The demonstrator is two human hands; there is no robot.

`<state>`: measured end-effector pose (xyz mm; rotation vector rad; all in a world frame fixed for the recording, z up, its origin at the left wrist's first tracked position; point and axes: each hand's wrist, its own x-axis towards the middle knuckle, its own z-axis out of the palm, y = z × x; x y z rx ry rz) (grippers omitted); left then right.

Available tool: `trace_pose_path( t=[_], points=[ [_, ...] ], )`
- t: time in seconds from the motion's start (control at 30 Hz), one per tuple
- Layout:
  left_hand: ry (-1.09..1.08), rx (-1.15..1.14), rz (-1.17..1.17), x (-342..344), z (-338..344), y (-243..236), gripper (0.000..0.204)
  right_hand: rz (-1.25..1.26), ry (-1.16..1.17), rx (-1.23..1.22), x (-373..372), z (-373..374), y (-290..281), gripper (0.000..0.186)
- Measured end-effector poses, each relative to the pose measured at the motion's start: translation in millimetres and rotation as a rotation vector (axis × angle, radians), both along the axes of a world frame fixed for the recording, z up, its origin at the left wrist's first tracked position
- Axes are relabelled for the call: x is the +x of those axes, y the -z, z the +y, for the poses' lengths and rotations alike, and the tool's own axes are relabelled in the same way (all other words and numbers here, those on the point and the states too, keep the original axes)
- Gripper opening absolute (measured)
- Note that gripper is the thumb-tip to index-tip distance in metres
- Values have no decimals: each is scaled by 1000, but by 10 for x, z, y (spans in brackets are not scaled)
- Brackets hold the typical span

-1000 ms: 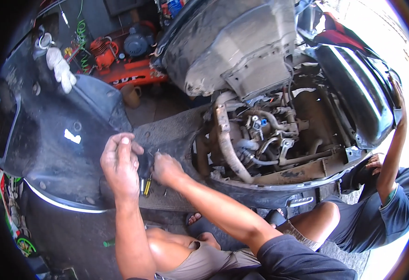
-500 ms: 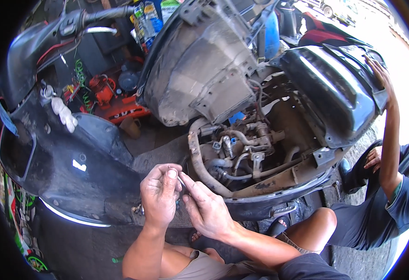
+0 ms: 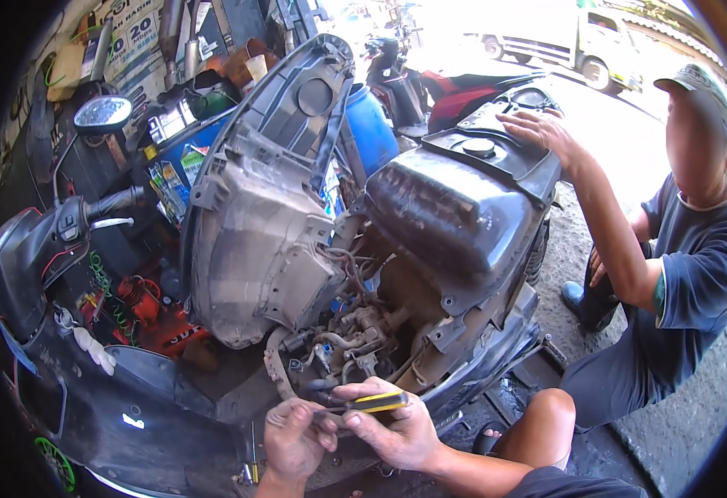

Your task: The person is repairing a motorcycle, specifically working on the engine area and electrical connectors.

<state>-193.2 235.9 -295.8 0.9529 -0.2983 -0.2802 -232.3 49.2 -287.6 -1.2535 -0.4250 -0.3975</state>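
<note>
My right hand grips a screwdriver by its yellow and black handle, which points right. Its thin shaft runs left to the fingertips of my left hand. Those fingers are pinched together around the tip; any small part between them is too hidden to name. Both hands are low in front of the open engine bay of a black scooter. Just beyond them lies the dusty engine with its hoses, behind a curved frame tube.
A raised grey underseat bucket stands over the bay. A co-worker's hand rests on the black tank at the rear. A long thin tool lies on the footboard. A white glove hangs near the handlebar. A blue drum stands behind.
The view has swung up and right, bringing the co-worker's upper body and a truck into sight. My right hand has turned, and the yellow and black handle now shows.
</note>
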Motion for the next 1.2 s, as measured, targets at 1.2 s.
trace_pose_path(
  t=[1.2],
  points=[
    [-756, 890, -564, 477, -177, 27, 43, -75, -18, -621, -6, -472, 27, 22]
  ],
)
